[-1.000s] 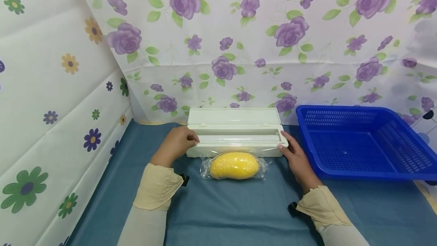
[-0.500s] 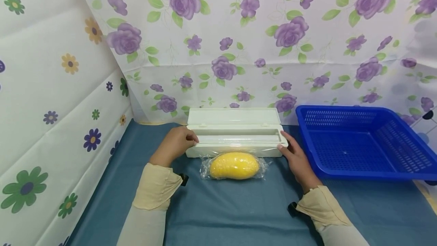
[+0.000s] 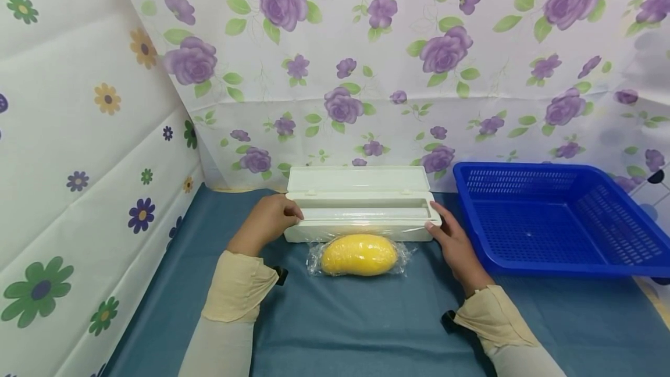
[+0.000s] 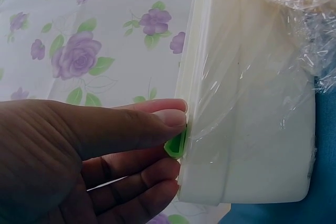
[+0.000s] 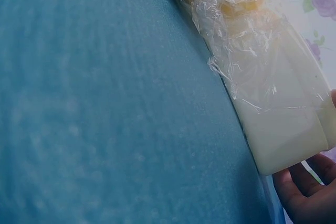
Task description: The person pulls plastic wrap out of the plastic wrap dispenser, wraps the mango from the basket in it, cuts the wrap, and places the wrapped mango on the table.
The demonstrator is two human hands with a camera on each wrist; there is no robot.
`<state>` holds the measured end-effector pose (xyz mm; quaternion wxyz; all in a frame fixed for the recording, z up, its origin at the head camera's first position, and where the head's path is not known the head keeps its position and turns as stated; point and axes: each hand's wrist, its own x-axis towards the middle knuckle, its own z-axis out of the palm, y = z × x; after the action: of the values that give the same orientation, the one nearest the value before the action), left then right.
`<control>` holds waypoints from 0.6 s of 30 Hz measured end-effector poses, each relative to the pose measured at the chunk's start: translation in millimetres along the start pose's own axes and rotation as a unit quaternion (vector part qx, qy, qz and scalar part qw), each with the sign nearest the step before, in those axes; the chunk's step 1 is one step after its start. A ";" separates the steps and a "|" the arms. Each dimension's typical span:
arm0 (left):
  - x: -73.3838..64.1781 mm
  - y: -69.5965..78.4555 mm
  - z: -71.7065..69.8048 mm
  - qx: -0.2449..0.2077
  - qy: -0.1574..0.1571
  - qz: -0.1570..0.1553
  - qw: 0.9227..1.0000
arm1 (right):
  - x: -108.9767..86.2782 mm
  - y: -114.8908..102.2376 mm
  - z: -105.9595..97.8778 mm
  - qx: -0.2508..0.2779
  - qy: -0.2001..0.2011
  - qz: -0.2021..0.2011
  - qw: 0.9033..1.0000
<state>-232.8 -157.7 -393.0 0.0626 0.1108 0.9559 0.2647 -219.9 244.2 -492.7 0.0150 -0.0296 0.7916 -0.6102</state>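
Note:
A long white cling film dispenser (image 3: 300, 234) stands with its lid (image 3: 358, 179) raised and a film roll (image 3: 366, 213) inside. At its left end my left hand (image 3: 263, 224) pinches a small green slider (image 4: 177, 145) between thumb and forefinger, on the dispenser's edge. My right hand (image 3: 456, 249) holds the dispenser's right end, thumb in front and fingers behind. Clear film stretches from the dispenser over its front wall to a smooth yellow oblong thing (image 3: 358, 255), perhaps a mango, which lies wrapped in film directly before it. Crumpled film (image 4: 317, 45) gathers at its ends.
To the right stands a blue plastic basket (image 3: 528, 269) with perforated walls. A teal cloth (image 3: 356, 324) covers the table. Floral sheets (image 3: 324, 28) hang behind and on the left, close to the dispenser's back.
My left hand has slid very slightly left along the dispenser's edge. The right hand, the dispenser and the wrapped yellow thing look almost unmoved.

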 end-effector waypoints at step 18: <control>0.6 -5.2 -3.4 0.000 -0.005 -0.006 1.000 | 0.7 0.3 0.2 -0.001 0.001 0.001 1.000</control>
<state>-234.9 -163.7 -392.8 0.0685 0.1064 0.9562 0.2641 -220.6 244.1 -493.0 0.0148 -0.0282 0.7922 -0.6094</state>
